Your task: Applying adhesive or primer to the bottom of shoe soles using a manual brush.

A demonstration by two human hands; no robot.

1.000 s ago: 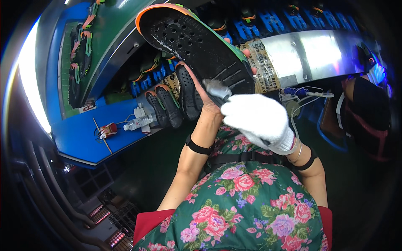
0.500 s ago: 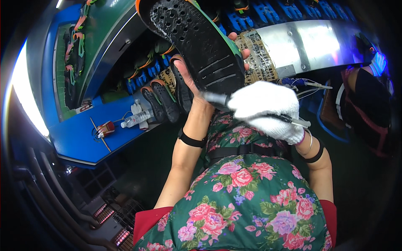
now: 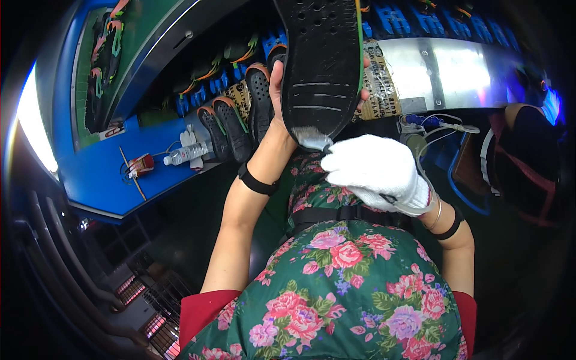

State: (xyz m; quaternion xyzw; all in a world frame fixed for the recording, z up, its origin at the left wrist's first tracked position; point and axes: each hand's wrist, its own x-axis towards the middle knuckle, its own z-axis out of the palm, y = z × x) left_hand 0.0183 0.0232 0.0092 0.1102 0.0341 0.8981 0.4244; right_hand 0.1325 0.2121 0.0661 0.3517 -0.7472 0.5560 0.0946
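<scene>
With the left hand (image 3: 279, 90) gripping the black shoe sole (image 3: 321, 60) at twelve o'clock, keep it steady while the gloved right hand (image 3: 375, 171), clenched on a small brush (image 3: 312, 139), should stroke evenly across its heel end.

The long black rubber shoe sole with perforations and an orange-green edge (image 3: 321, 66) runs out past the top edge of the picture, so its toe end cannot be seen, and it covers the palm and most of the fingers (image 3: 364, 96) of the bare left hand (image 3: 277, 90) behind it. The right hand in a white knitted glove (image 3: 377, 173) hides whatever it grips; only a pale, blurred tip shows at the sole's heel. The row of dark soles standing on the blue tabletop (image 3: 108, 174) is partly screened by the left forearm.
</scene>
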